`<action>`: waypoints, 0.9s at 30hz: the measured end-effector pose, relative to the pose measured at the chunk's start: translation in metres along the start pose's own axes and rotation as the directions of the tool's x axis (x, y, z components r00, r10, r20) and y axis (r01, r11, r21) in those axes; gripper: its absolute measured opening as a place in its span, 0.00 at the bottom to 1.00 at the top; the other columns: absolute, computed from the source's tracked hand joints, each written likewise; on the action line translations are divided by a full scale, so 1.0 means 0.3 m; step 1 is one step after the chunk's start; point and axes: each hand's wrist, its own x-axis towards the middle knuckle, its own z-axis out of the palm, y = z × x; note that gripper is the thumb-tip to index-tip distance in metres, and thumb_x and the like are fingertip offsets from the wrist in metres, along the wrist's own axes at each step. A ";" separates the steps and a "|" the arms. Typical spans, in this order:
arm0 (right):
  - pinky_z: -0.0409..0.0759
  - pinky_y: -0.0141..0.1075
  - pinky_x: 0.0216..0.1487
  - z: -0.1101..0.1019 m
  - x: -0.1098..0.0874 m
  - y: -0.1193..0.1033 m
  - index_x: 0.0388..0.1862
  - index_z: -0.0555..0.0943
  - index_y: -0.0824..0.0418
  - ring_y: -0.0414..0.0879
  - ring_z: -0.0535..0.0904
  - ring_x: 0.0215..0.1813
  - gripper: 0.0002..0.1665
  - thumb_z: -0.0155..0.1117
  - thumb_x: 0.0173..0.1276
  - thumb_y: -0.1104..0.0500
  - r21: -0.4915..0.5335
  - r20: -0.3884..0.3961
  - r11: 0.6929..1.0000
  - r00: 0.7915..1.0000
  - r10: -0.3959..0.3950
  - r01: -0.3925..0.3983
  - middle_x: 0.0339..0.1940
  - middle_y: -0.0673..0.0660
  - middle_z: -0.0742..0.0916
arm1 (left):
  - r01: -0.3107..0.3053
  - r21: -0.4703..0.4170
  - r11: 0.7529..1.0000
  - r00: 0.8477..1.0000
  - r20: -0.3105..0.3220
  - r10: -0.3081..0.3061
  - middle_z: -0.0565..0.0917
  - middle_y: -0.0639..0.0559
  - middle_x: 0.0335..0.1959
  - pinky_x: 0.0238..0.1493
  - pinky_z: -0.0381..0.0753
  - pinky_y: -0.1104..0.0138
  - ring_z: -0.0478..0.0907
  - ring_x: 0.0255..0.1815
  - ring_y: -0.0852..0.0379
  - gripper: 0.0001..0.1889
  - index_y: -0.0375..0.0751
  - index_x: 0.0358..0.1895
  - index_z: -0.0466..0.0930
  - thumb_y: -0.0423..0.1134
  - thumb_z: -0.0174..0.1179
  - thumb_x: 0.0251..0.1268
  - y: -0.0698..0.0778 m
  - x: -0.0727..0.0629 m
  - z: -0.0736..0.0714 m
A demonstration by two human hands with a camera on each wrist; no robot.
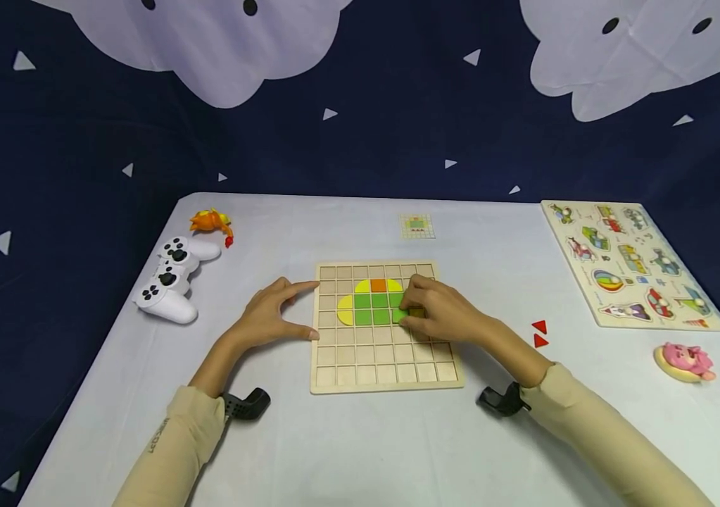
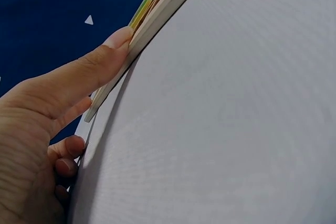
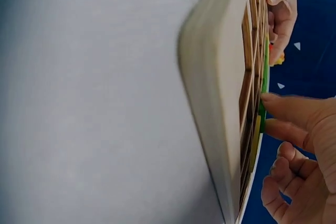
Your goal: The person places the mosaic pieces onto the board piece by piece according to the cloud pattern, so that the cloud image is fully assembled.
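A wooden grid board [image 1: 391, 386] lies on the white table. In its cells sit several green square tiles [image 1: 372, 308], an orange square [image 1: 378, 285], and yellow rounded pieces [image 1: 345, 310] at the left and above. My right hand [image 1: 442, 310] reaches over the board's right half, thumb and index finger pinching a green tile [image 3: 263, 124] at grid level; the hand hides the cells beneath it. My left hand [image 1: 264, 317] is at the board's left edge, thumb and index finger stretched apart. Its thumb [image 2: 102, 64] presses the rim in the left wrist view.
Two red triangles [image 1: 540, 340] lie right of the board. A small pattern card [image 1: 417, 226] is behind it. A white game controller [image 1: 176, 278] and orange toy [image 1: 210, 221] are at left; a picture puzzle board [image 1: 635, 267] and pink toy [image 1: 685, 360] at right.
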 end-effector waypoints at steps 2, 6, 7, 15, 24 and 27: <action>0.74 0.38 0.42 0.001 0.000 0.001 0.37 0.86 0.59 0.41 0.71 0.37 0.07 0.73 0.63 0.57 0.029 0.008 0.999 1.000 0.015 -0.015 0.35 0.49 0.78 | 0.002 0.007 1.000 1.000 0.000 -0.002 0.66 0.52 0.35 0.39 0.59 0.62 0.61 0.34 0.55 0.47 0.56 0.70 0.72 0.57 0.79 0.40 0.002 0.002 -0.003; 0.72 0.38 0.41 0.001 0.003 0.003 0.36 0.86 0.59 0.41 0.70 0.35 0.06 0.73 0.63 0.59 0.048 -0.001 0.999 1.000 0.019 -0.019 0.34 0.49 0.78 | 0.002 0.012 1.000 1.000 -0.003 -0.001 0.67 0.52 0.35 0.39 0.59 0.62 0.61 0.35 0.55 0.47 0.56 0.71 0.72 0.57 0.79 0.40 0.003 0.005 -0.005; 0.72 0.38 0.40 0.002 0.003 0.005 0.36 0.87 0.59 0.41 0.70 0.35 0.06 0.73 0.63 0.59 0.050 -0.003 0.998 1.000 0.023 -0.022 0.34 0.49 0.78 | 0.001 0.010 1.000 1.000 -0.003 -0.001 0.67 0.51 0.35 0.39 0.59 0.62 0.61 0.35 0.55 0.47 0.56 0.71 0.72 0.57 0.79 0.40 0.002 0.005 -0.005; 0.68 0.38 0.40 0.009 -0.005 0.007 0.37 0.87 0.57 0.41 0.68 0.33 0.06 0.73 0.63 0.57 0.028 0.005 0.998 0.999 0.047 -0.047 0.32 0.49 0.78 | 0.003 0.004 1.000 1.000 -0.003 -0.003 0.66 0.52 0.35 0.38 0.59 0.62 0.61 0.34 0.55 0.47 0.56 0.70 0.72 0.57 0.79 0.39 -0.007 0.005 0.005; 0.70 0.38 0.40 -0.023 -0.042 0.019 0.46 0.87 0.59 0.44 0.71 0.35 0.15 0.72 0.64 0.53 0.061 -0.060 0.996 0.996 0.067 -0.063 0.37 0.52 0.80 | 0.000 0.004 1.000 1.000 -0.001 0.000 0.66 0.51 0.35 0.38 0.59 0.62 0.62 0.35 0.55 0.47 0.56 0.70 0.72 0.57 0.79 0.40 -0.003 0.007 0.009; 0.70 0.36 0.37 -0.046 -0.073 0.028 0.47 0.87 0.61 0.46 0.72 0.35 0.16 0.73 0.63 0.55 0.087 -0.090 0.994 0.993 0.077 -0.069 0.36 0.53 0.79 | -0.005 0.009 1.000 1.000 -0.004 0.005 0.67 0.51 0.35 0.38 0.60 0.62 0.62 0.35 0.55 0.47 0.55 0.70 0.72 0.56 0.79 0.40 -0.002 0.004 0.003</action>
